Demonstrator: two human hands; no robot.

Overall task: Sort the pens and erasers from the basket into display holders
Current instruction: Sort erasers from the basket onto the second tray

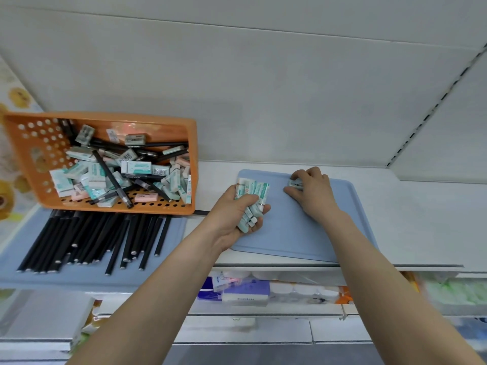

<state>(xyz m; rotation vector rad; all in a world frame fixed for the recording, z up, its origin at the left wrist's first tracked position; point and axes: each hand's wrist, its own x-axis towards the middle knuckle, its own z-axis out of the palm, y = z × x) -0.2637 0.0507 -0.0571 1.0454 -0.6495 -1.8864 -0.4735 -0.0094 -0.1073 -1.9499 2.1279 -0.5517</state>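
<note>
Two bare arms (158, 288) reach up from below. Far left, thin black pens (87, 241) lie in a row on a smooth blue tray (13, 254). Behind, the orange basket (34, 143) — hard plastic, round holes — holds mixed pens and boxy erasers (137, 167). Left hand (232, 217) grips a bunch of mint erasers (253, 192). Right hand (313, 191) pinches one eraser (295, 183) on the second blue tray (303, 241) — laying erasers out, I think. Next: let go, take another.

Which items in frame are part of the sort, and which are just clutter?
In the job: orange basket, mixed pens and erasers inside, black pens on left blue tray, right blue tray, eraser bundle gripped by left hand, single eraser pinched by right hand.
Lying about: packaged goods below, patterned panel far left.
</note>
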